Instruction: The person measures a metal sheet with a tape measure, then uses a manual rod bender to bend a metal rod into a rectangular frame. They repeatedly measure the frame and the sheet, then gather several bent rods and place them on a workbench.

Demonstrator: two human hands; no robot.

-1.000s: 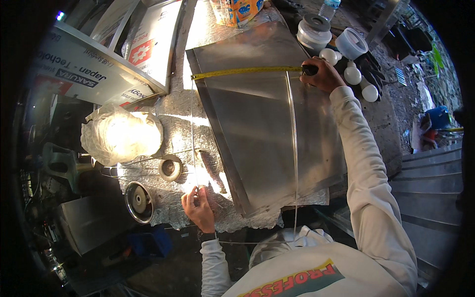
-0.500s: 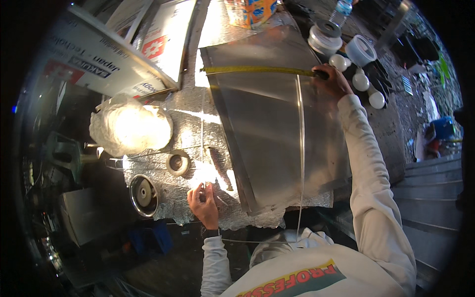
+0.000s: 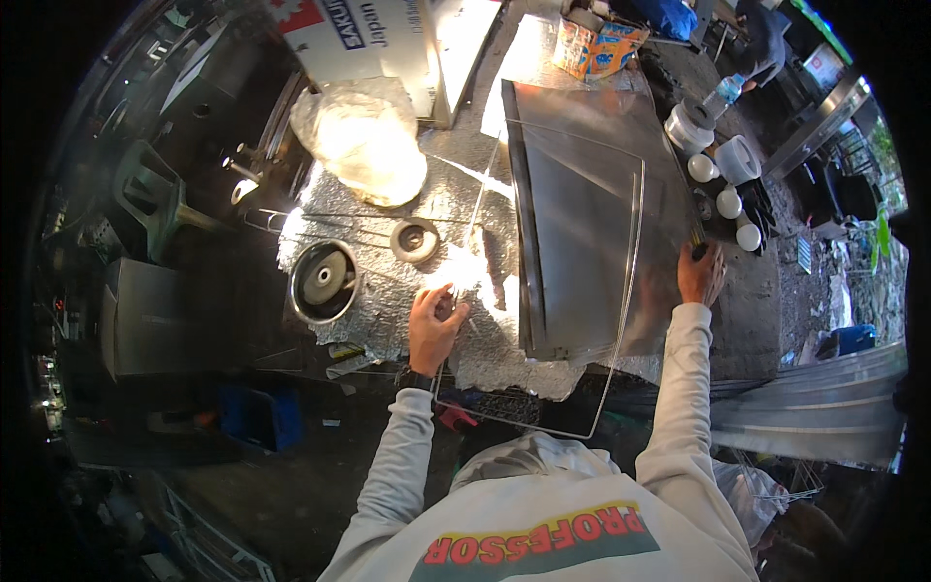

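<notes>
A thin metal rod frame (image 3: 613, 354), bent into a long rectangle, lies partly over a grey sheet of metal (image 3: 582, 223), and its near end juts past the table edge toward my body. My left hand (image 3: 436, 330) is closed, with thumb and fingers pinching the frame's left side beside the sheet. At the sheet's right edge my right hand (image 3: 700, 276) is curled around a tape measure (image 3: 698, 250), which shows dark with a bit of yellow. Most of its case is hidden by the fingers, and no long blade shows.
Silvery foil (image 3: 388, 301) covers the table. Left stand a round metal bowl (image 3: 326, 281), a ring-shaped disc (image 3: 415, 241) and a sunlit plastic bundle (image 3: 364, 145). White bulbs (image 3: 729, 202) and a white tub (image 3: 739, 160) sit at right. A blue bin (image 3: 260, 417) is below, left.
The yellow tape blade that stretched across the sheet's far part is no longer out. My right hand has come nearer along the right edge. My left hand still pinches the rod; the view has shifted.
</notes>
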